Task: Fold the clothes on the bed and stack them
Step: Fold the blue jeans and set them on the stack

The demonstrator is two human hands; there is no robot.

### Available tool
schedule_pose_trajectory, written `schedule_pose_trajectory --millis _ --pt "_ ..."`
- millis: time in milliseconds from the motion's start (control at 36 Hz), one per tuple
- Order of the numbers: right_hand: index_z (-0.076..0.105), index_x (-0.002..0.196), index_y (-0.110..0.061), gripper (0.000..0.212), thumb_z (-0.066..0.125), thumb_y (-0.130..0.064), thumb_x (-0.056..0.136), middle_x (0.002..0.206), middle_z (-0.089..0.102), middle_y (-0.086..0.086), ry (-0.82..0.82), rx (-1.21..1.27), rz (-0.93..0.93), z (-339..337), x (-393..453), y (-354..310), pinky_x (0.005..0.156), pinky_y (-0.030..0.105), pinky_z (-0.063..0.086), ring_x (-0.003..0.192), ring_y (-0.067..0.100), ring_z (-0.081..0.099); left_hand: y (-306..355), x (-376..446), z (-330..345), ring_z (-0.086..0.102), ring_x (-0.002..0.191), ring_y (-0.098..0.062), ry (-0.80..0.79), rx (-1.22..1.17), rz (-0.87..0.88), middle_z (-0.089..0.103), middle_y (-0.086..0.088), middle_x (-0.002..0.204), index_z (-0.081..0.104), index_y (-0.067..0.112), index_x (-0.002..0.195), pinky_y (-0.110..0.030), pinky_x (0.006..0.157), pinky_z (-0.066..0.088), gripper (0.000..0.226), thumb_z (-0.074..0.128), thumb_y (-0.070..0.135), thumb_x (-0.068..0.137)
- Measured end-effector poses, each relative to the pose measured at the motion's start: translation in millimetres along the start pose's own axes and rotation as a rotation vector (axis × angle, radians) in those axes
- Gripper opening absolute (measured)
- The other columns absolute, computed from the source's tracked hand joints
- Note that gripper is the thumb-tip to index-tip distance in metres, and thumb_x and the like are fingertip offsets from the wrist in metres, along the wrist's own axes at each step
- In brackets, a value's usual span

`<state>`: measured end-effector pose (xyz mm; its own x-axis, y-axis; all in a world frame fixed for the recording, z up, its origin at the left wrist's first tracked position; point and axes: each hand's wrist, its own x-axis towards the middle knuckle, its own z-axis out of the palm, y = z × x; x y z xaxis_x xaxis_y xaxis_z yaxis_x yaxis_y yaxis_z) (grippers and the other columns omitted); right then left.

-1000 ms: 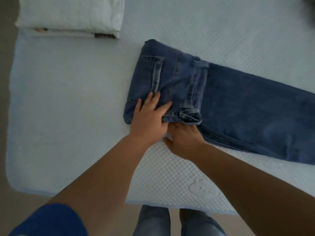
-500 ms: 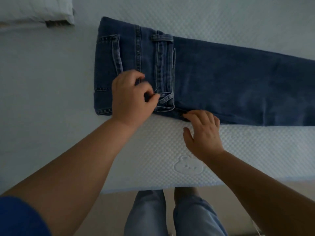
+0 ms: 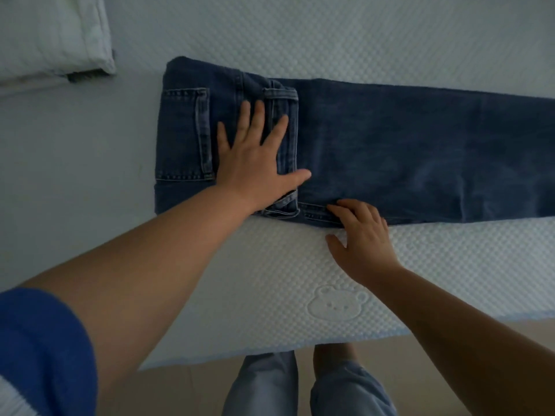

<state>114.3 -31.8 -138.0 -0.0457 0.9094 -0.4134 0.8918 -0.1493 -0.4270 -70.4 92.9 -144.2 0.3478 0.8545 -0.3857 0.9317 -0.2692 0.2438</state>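
A home bedroom, seen from above the near edge of a bed [image 3: 450,265] — its white quilted mattress cover embossed with a small bear face [image 3: 336,304]. At the bed's far left corner lies a white pillow [image 3: 51,34]. A pair of blue jeans [image 3: 405,151] is spread across the bed's middle. Below the bed's near edge, a plain beige floor [image 3: 186,391] shows — domestic throughout.
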Motion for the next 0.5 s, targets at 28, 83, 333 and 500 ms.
schedule_pose_trajectory --millis 28,83,333,500 --pt "0.053 0.131 -0.013 0.047 0.063 -0.020 0.086 0.135 0.048 0.005 0.020 0.055 -0.001 -2 -2 0 0.105 0.033 0.023 0.127 0.024 0.036 5 -3 4 -0.023 0.141 -0.024 0.047 0.005 0.009 -0.019 -0.007 0.156 -0.001 0.032 0.149 -0.052 0.106 -0.018 0.097 0.018 0.084 0.069" --pt "0.059 0.123 -0.008 0.039 0.065 -0.011 0.084 0.126 0.055 0.009 0.098 0.144 0.014 -8 -8 3 0.102 0.030 0.026 0.120 0.028 0.045 13 -8 14 -0.026 0.140 -0.024 -0.015 0.065 0.009 -0.025 -0.007 0.154 -0.006 0.030 0.149 -0.051 0.106 -0.020 0.089 0.021 0.077 0.078" --pt "0.052 0.120 -0.020 0.032 0.058 -0.019 0.089 0.119 0.047 -0.005 0.344 0.493 0.613 -35 -38 41 0.092 0.031 0.040 0.109 0.015 0.047 23 9 -8 0.000 0.144 -0.023 -0.080 -0.070 -0.146 0.001 -0.004 0.158 0.014 0.036 0.148 -0.052 0.112 0.000 0.081 0.043 0.069 0.080" --pt "0.060 0.097 -0.011 0.017 0.065 -0.022 0.084 0.093 0.063 0.005 0.539 1.403 1.224 -69 -22 80 0.082 0.029 0.054 0.087 0.017 0.064 45 1 -11 0.003 0.143 -0.028 -0.033 -0.082 -0.117 0.001 -0.011 0.158 0.026 0.023 0.147 -0.044 0.114 0.007 0.071 0.052 0.048 0.086"
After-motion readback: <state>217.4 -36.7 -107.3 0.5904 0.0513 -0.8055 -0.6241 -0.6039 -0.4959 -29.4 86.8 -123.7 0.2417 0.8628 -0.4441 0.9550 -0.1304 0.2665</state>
